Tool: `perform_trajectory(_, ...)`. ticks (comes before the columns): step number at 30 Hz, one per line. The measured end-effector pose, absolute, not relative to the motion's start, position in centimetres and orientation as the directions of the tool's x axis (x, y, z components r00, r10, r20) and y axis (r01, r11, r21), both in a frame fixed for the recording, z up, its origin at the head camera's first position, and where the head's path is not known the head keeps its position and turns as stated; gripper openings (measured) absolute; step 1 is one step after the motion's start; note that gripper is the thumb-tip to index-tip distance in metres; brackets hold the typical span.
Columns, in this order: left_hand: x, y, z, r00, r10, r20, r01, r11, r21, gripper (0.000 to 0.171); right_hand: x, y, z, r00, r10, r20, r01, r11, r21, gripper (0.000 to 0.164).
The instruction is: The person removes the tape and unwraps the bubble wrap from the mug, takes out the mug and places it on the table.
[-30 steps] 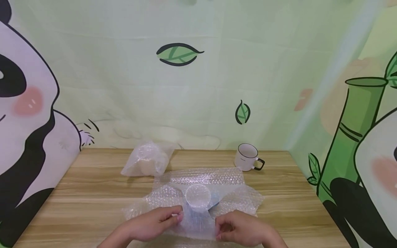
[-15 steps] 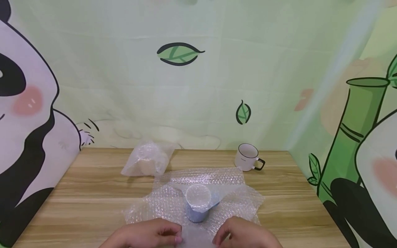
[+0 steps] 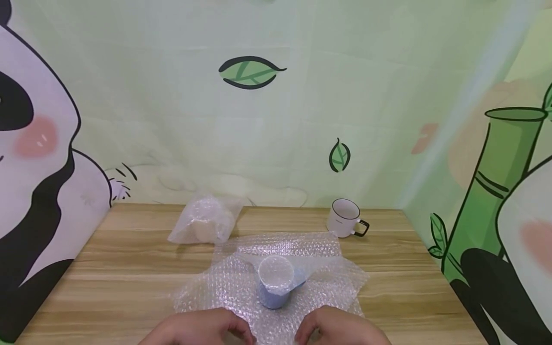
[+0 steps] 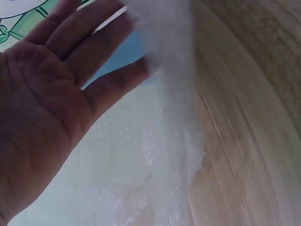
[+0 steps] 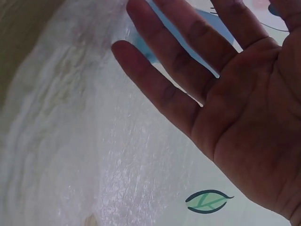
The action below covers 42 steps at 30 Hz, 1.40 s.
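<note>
A blue cup stands upright on a spread sheet of bubble wrap. One fold of the wrap lies over the cup's top and its right side. At the bottom edge of the head view, my left hand and right hand sit either side of the sheet's near part, fingertips partly cut off. In the left wrist view, the fingertips of the left hand meet the wrap, which hangs from them. The right hand has its fingertips at the wrap too; its thumb is hidden.
Behind the sheet at left sits a bubble-wrapped bundle with something pale inside. A white mug with a black rim and handle stands at the back right. The wooden table ends at a printed cloth backdrop.
Both hands have drawn down toward the near edge, taking the front flap of wrap off the cup's front. The blue side of the cup now shows bare.
</note>
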<state>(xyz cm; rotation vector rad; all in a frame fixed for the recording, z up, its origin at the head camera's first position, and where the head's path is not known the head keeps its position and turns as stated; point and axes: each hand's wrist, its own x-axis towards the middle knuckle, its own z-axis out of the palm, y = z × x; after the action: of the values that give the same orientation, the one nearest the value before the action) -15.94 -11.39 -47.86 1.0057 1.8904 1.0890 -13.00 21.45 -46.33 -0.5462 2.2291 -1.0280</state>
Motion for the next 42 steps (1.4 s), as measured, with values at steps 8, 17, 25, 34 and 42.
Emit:
perform_trajectory(8, -16.4, -10.9, -47.4, -0.540, 0.830, -0.138, 0.380, 0.387, 0.840, 0.039, -14.1, 22.3, -46.0, -0.800, -0.521, -0.297, -0.195, 0.694, -0.693, 0.029)
perform_trajectory(17, -15.3, -8.8, -47.5, -0.803, 0.560, -0.203, 0.387, 0.751, 0.535, 0.096, -14.5, 22.2, -47.1, -0.912, -0.383, -0.150, -0.281, 0.846, -0.454, 0.097)
perform_trajectory(25, -14.6, -6.7, -49.5, -0.846, 0.407, -0.346, 0.279, 0.889, 0.365, 0.098, -14.5, 21.6, -48.3, -0.913, -0.321, -0.252, -0.171, 0.862, -0.477, 0.129)
perform_trajectory(34, -13.6, -6.3, -51.6, -0.885, 0.368, -0.285, 0.267, 0.903, 0.336, 0.096, -15.1, 20.7, -49.4, -0.910, -0.281, -0.304, -0.179, 0.929, -0.323, 0.137)
perform_trajectory(42, -12.9, -5.8, -53.4, -0.925, 0.319, -0.206, 0.271, 0.934, 0.231, 0.107, -14.6, 20.6, -49.7, -0.931, -0.271, -0.247, -0.192, 0.934, -0.301, 0.136)
